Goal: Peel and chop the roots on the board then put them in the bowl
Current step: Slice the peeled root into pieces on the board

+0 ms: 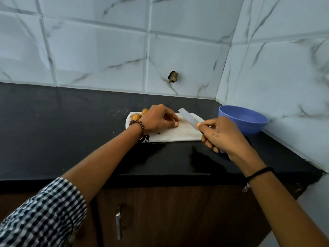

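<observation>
Most of the upper frame is marbled wall point(106, 50). Below it a black counter point(71, 131) runs across the middle, with a brown cabinet point(178, 211) along the bottom. A white board point(178, 134) lies at centre on the counter, and a blue bowl point(249, 125) stands just right of it, near the wall corner. The left hand point(156, 118) rests on the middle of the board, fingers curled downward and thumb flat. I cannot tell whether it holds anything beneath. The right hand point(222, 136), at the board's right end, grips the handle of a knife point(189, 118), whose blade slants toward the upper left above the board. Two yellow-brown roots point(136, 116) sit at the board's far left corner, just behind the left wrist.
</observation>
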A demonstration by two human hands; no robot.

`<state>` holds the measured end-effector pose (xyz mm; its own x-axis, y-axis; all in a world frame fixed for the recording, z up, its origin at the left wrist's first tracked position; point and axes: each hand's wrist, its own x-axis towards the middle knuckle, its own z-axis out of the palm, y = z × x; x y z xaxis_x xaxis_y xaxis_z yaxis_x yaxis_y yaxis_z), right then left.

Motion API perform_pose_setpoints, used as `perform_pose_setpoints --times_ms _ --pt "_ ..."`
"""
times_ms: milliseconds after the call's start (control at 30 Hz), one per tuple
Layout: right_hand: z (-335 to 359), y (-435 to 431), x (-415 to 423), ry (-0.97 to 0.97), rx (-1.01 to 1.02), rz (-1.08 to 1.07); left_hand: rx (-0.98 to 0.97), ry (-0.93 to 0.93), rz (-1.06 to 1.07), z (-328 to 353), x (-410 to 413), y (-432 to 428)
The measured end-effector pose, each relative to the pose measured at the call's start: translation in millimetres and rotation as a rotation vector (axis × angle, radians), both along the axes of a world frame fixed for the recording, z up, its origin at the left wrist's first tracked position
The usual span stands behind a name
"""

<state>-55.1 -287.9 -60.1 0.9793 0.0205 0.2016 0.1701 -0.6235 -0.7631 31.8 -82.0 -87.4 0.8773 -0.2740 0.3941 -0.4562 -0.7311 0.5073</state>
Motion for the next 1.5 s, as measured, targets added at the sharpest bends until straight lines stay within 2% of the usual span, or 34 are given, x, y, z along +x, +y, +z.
perform_pose_setpoints --times_ms 100,333,667,867,1000,1233,1333,1500 --pt "-6.5 3.8 6.6 -0.018 0.043 -0.017 -0.115 -0.003 0.039 -3.2 4.6 3.8" --pt "-20.9 20.8 16.8 -0.030 0.047 -0.020 -0.170 -0.004 0.115 -4.0 3.6 -0.9" --pt "-23.3 33.5 27.0 -0.073 -0.040 -0.024 -0.174 0.007 0.193 -2.7 5.4 -7.7" --pt "-24.9 41.5 38.4 -0.126 -0.225 -0.074 -0.175 0.003 0.197 -2.0 6.1 -10.4" --pt "-23.8 48.6 51.5 -0.125 -0.272 -0.075 -0.170 -0.012 0.198 -0.1 7.0 -14.0" --pt "-15.6 44.6 54.4 -0.046 -0.272 -0.057 -0.182 0.021 0.218 2.7 10.1 -17.1" --pt "-14.8 44.9 49.9 -0.007 -0.207 -0.033 -0.192 0.024 0.236 2.0 9.8 -17.1" --pt "-14.6 46.2 37.1 -0.035 -0.253 -0.012 -0.219 0.009 0.240 -2.0 7.0 -17.1"
